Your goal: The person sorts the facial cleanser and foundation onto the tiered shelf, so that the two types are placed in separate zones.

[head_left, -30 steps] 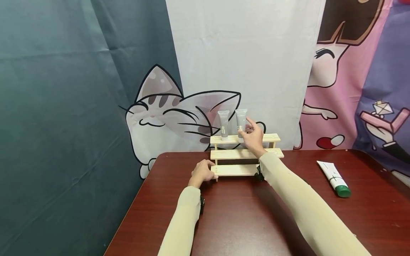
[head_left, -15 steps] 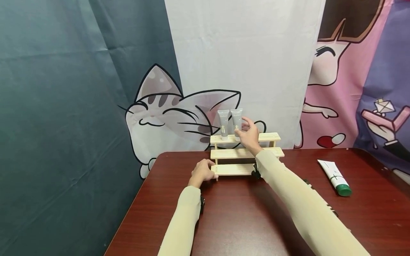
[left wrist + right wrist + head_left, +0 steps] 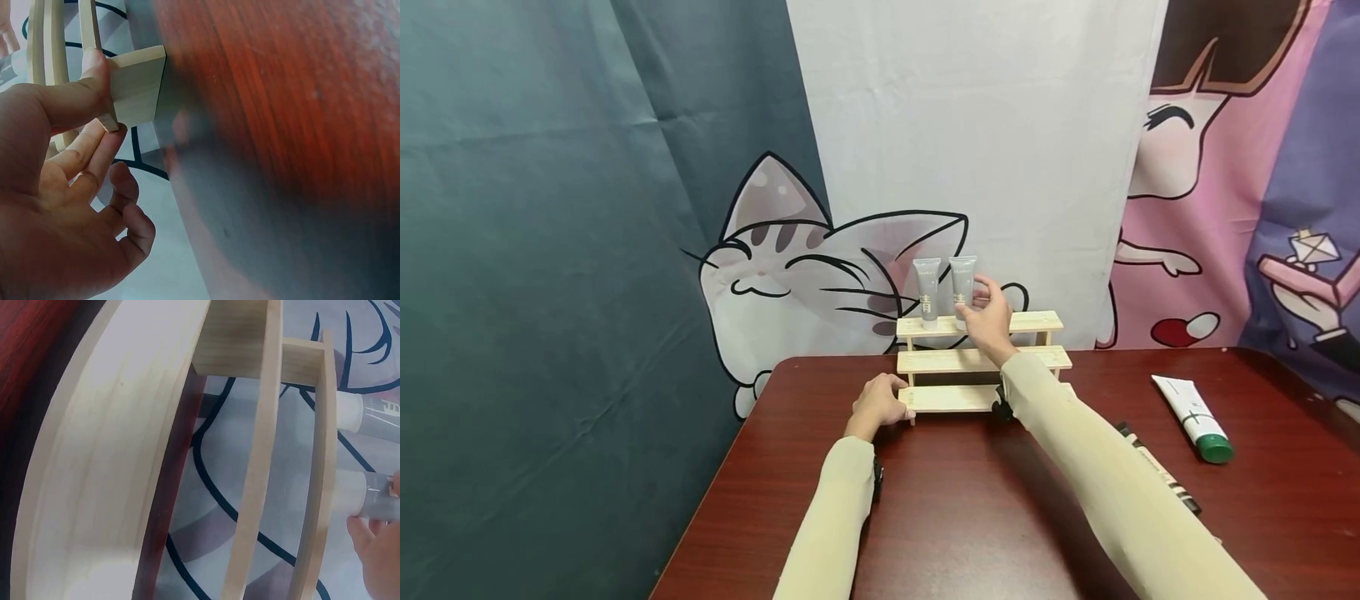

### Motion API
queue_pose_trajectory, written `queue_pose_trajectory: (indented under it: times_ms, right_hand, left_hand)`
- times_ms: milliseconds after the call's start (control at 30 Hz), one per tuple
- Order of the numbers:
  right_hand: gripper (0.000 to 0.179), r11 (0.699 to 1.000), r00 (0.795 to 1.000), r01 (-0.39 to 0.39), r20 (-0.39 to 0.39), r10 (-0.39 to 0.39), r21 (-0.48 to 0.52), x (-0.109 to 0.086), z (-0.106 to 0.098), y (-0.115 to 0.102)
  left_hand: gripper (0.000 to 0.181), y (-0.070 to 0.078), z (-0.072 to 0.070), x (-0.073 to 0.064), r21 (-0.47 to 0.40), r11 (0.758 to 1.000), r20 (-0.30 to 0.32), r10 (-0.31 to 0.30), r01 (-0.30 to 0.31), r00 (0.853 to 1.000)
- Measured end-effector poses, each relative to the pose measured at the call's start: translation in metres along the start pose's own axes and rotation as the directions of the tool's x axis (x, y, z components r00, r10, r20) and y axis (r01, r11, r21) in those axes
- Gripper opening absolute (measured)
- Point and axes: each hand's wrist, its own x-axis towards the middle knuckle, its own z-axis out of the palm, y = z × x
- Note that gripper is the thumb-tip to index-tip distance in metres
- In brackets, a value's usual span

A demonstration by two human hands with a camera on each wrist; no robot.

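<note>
A three-tier wooden display stand [image 3: 951, 400] stands at the far side of the table. My left hand [image 3: 877, 400] pinches the left end of its lowest shelf; in the left wrist view the thumb lies on one face of the board [image 3: 89, 25] and fingertips on the other. On the top shelf a grey squeeze tube [image 3: 928, 287] stands upright on its white cap. Just right of it, my right hand [image 3: 988, 319] grips a second grey squeeze tube [image 3: 962, 279] low on its body. In the right wrist view that tube's white cap [image 3: 349, 492] is right at the shelf.
To the right on the reddish-brown table [image 3: 940, 517] lies a white tube with a green cap [image 3: 1195, 421]. A dark-and-cream striped slim item [image 3: 1161, 471] lies partly behind my right sleeve. A printed cloth backdrop [image 3: 1000, 125] hangs behind the table.
My right hand moved the second tube left, close beside the first, then slightly right again, leaving a small gap. The left hand stays on the stand. The striped item has come into view.
</note>
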Motion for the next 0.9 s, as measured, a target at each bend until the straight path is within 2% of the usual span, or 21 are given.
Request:
queue_pose_trajectory:
  times_ms: [567, 900]
  right_hand:
    - [0.055, 1.0, 0.999, -0.01, 0.035, 0.01, -0.008, 0.0, -0.007, 0.005]
    - [0.068, 0.998, 0.998, -0.005, 0.064, 0.008, -0.055, -0.002, -0.022, 0.008]
  left_hand:
    - [0.05, 0.004, 0.002, 0.001, 0.007, 1.0, 0.016, 0.002, -0.002, 1.0]
    - [0.05, 0.002, -0.001, 0.002, 0.014, 1.0, 0.009, -0.002, 0.001, 1.0]
